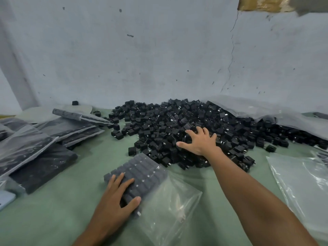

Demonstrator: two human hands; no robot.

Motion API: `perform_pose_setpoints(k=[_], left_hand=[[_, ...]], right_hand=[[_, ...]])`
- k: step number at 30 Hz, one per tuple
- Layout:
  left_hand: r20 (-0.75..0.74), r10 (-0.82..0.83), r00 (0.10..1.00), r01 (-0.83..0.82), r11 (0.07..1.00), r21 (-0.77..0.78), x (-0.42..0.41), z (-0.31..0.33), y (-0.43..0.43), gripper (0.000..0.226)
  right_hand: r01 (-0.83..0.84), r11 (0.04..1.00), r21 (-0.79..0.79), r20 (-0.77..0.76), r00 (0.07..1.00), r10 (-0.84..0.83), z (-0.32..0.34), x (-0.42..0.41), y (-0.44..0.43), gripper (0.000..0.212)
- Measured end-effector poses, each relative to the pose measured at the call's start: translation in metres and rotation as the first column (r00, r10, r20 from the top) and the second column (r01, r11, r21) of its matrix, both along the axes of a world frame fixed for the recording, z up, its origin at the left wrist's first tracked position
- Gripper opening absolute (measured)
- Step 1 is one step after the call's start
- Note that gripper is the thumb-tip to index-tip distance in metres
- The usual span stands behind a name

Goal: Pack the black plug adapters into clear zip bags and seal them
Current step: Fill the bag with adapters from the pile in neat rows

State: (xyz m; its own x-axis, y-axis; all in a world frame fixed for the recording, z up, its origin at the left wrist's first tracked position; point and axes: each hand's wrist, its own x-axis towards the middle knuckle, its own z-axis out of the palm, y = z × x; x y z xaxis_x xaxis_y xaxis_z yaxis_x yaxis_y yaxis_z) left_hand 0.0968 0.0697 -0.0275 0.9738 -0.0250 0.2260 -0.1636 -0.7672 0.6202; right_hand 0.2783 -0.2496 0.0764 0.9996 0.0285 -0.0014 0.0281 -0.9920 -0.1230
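Big loose pile of black plug adapters (177,125) sits mid-table against the wall (142,50) and spreads out to the right. Each is a small, boxy, matte black block; some show short metal prongs that catch the light. They lie in all directions, and a few strays sit apart on the left edge of the pile. One lone adapter (75,103) is far left by the wall.

Right hand (200,141) is reached out on top of the pile, palm down, fingers splayed wide and thumb out to the left. The fingertips touch the adapters; nothing is pinched.

Left hand (119,194) lies flat on the clear zip bag (170,201) at the near centre of the green table (53,219). Its fingers are straight and slightly apart, pressing on the packed adapters (142,167), with the thumb along their near edge. Those adapters are lined up in neat rows inside the bag and look grey through the plastic. They fill the bag's far-left part. The near-right part is slack, wrinkled and see-through. Whether the bag's mouth is sealed can't be made out.

A stack of filled bags (53,139) is on the left, flat packs overlapping at angles. Empty clear bags (301,174) lie on the right. A crumpled plastic sheet (257,107) lies behind the pile's right side. A pale blue object (5,199) is cut off at the left edge.
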Motion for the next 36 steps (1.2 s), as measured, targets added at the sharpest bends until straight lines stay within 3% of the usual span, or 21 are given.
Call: perform_pose_setpoints(k=[3, 10, 16, 24, 29, 32, 36], left_hand=[[0.002, -0.004, 1.000, 0.004, 1.000, 0.001, 0.002, -0.001, 0.002, 0.069], [0.028, -0.002, 1.000, 0.003, 1.000, -0.009, 0.003, -0.002, 0.003, 0.059], [0.001, 0.005, 1.000, -0.005, 1.000, -0.017, 0.006, -0.003, 0.002, 0.069], [0.002, 0.010, 1.000, -0.010, 1.000, -0.023, 0.007, -0.004, 0.000, 0.071], [0.003, 0.012, 1.000, -0.012, 1.000, -0.010, 0.007, -0.007, 0.000, 0.060], [0.009, 0.007, 1.000, -0.007, 1.000, -0.019, 0.007, -0.007, 0.000, 0.060], [0.007, -0.001, 1.000, 0.001, 1.000, -0.015, 0.006, -0.006, 0.000, 0.068]], right_hand=[[-0.035, 0.999, -0.016, -0.033, 0.999, 0.034, -0.012, 0.015, 0.006, 0.108], [-0.089, 0.990, -0.106, 0.102, 0.990, 0.100, -0.041, -0.045, -0.016, 0.068], [-0.112, 0.974, -0.194, 0.249, 0.955, 0.160, -0.067, -0.133, -0.056, 0.054], [-0.095, 0.995, -0.039, 0.177, 0.979, 0.100, -0.064, -0.180, -0.083, 0.057], [-0.105, 0.992, 0.071, 0.326, 0.942, 0.077, -0.044, -0.164, -0.061, 0.047], [-0.204, 0.963, 0.175, 0.241, 0.957, 0.159, -0.034, -0.138, -0.025, 0.027], [-0.274, 0.944, 0.183, 0.143, 0.958, 0.250, -0.033, -0.102, 0.026, 0.031]])
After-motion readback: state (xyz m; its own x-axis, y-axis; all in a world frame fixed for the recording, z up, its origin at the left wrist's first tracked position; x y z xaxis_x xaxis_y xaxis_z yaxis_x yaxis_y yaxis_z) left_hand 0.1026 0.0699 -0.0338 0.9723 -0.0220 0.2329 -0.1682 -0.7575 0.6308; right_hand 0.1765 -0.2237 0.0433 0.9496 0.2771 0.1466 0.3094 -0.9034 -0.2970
